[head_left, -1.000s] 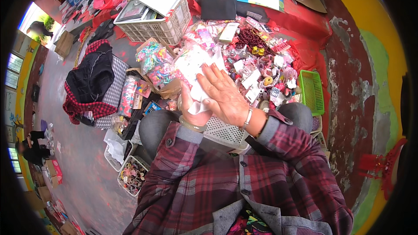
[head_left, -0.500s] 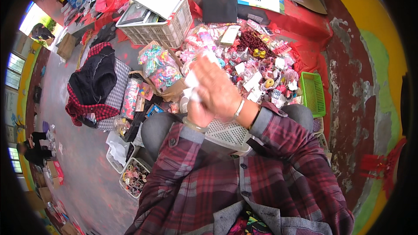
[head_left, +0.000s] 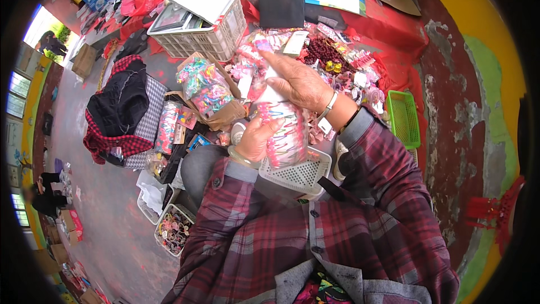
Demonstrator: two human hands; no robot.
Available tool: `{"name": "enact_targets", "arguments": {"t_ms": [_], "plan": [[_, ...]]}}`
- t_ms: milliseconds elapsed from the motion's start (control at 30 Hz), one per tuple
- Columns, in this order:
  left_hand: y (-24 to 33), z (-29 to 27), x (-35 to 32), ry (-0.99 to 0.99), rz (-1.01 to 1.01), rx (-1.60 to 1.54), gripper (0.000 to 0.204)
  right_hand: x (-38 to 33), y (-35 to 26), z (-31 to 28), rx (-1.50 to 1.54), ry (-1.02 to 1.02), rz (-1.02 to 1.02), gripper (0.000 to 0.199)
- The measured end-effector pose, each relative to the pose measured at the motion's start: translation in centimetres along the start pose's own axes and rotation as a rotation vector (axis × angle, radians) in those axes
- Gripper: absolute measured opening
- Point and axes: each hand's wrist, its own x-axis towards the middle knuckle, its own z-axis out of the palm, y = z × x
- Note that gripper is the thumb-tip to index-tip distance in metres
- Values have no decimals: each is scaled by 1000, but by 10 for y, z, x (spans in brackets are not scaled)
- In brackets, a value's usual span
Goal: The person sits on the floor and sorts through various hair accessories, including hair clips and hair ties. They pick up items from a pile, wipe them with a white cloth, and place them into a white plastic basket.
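A clear packet of hair clips point(head_left: 288, 138) hangs in front of me, with wavy coloured strips and pink ends showing through the plastic. My left hand point(head_left: 257, 139) pinches its left edge, thumb lying on the front. Higher up, my right hand point(head_left: 302, 81) is closed round the packet's white upper part, its fingers stretched toward the far side. Behind them spreads a heap of hair accessories point(head_left: 332, 98), partly covered by my right hand. Below the packet stands a white perforated basket point(head_left: 298, 179) between my knees.
An open carton of bagged colourful pieces point(head_left: 222, 114) stands left of the heap, before a large crate point(head_left: 197, 42). A green basket point(head_left: 403, 121) sits at the right. Dark clothing point(head_left: 119, 107) lies farther left, and a small basket of hair ties point(head_left: 175, 229) is near my left knee.
My hands have moved apart from being pressed together over something white. The clip packet now shows broadly between them, hanging lower, above the white basket.
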Motion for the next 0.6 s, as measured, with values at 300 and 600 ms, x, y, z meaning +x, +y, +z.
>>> {"name": "enact_targets", "arguments": {"t_ms": [300,600], "plan": [[0,0,2,-221,-182,367,26,-22,-18,15,-291,-72,155,39],[-2,-8,1,-240,-278,540,28,-28,-16,18,-324,-95,-28,32]]}}
